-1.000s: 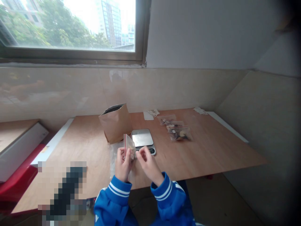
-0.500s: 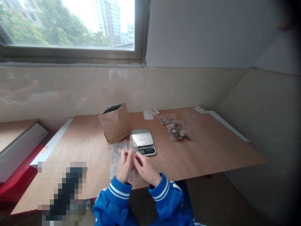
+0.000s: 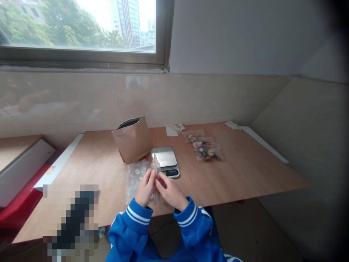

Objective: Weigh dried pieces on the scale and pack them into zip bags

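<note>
Between my two hands is a clear zip bag [image 3: 155, 165] with a red seal line, held upright just in front of the scale. My left hand [image 3: 146, 187] pinches it from the left. My right hand [image 3: 169, 190] grips it from the right, thumb and fingers close together. Behind the bag stands a kitchen scale [image 3: 165, 157] with a bare steel plate and a dark button panel. Flat clear zip bags [image 3: 133, 182] with a small white label lie left of my left hand. Whether the held bag has anything in it I cannot make out.
A brown paper pouch [image 3: 133, 142] stands open-topped behind the flat bags. Filled zip bags [image 3: 208, 152] lie right of the scale. Crumpled white tissue [image 3: 232, 125] and a white card [image 3: 171, 131] are near the wall. A blurred dark object [image 3: 76, 218] is at front left.
The view has tilted down slightly, so everything sits a little higher in the picture. Both hands keep hold of the zip bag, with its seal line turned slightly.
</note>
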{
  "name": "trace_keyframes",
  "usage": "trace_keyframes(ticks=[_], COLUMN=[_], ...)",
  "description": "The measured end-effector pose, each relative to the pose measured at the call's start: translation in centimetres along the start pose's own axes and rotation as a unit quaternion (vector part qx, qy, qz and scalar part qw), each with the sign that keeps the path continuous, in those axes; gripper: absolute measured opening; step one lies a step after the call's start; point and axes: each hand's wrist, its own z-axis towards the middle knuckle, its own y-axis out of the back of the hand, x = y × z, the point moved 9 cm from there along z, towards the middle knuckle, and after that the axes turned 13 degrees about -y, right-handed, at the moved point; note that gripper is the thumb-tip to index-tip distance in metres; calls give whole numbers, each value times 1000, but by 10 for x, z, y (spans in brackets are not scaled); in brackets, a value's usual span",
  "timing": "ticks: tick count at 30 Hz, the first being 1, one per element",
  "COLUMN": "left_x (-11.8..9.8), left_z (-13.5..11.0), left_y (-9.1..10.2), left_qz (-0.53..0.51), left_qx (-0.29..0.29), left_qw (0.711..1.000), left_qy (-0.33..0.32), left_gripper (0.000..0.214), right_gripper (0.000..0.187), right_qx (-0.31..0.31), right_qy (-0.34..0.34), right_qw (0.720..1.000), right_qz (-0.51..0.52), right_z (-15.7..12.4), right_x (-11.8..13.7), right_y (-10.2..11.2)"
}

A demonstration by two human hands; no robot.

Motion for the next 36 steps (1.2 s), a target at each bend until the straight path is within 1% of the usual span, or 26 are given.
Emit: trace_keyframes(ticks=[3, 7, 9, 13, 17, 20, 22, 24, 25, 26, 27, 29, 31, 33, 36], left_x=[0, -3, -7, -16, -20, -26, -31, -36, -37, -37, -36, -32, -27, -19, -6], left_z=[0, 0, 1, 3, 1, 0, 1, 1, 2, 2, 3, 4, 3, 2, -1], left_y=[-8, -10, -7, 1, 0, -2, 7, 24, 33, 39, 42, 47, 50, 48, 44], left_qz=[-5, 9, 39, 139, 207, 244, 267, 294, 308, 318, 322, 314, 282, 239, 196], left_qx=[33, 36, 29, 16, 13, 11, -16, -63, -81, -83, -78, -77, -91, -88, -62], left_qw=[999, 999, 999, 987, 974, 964, 958, 948, 943, 940, 939, 942, 952, 965, 978], left_qy=[4, 0, -20, -73, -93, -102, -107, -106, -102, -96, -91, -86, -79, -65, -33], left_gripper=[40, 38, 37, 33, 29, 29, 29, 30, 31, 32, 34, 37, 38, 41, 46], right_gripper=[24, 26, 28, 30, 29, 31, 32, 35, 37, 40, 42, 44, 45, 43, 39], right_qx=[5, 3, 4, -13, -66, -96, -137, -199, -222, -231, -226, -198, -186, -197, -221], right_qy=[3, 3, 7, 3, -5, -8, -19, -47, -62, -71, -73, -59, -42, -33, -36], right_qw=[1000, 999, 999, 1000, 998, 995, 989, 974, 966, 960, 959, 964, 968, 967, 959], right_qz=[27, 44, 44, 25, 4, 18, 48, 95, 119, 140, 155, 167, 163, 159, 174], right_z=[-1, -2, -2, 1, 7, 10, 10, 7, 5, 4, 3, 4, 3, 3, 3], right_x=[-3, -6, -6, -10, -17, -24, -33, -47, -53, -58, -61, -58, -52, -48, -48], right_y=[3, 5, 6, 9, 14, 18, 31, 52, 62, 69, 74, 75, 75, 76, 80])
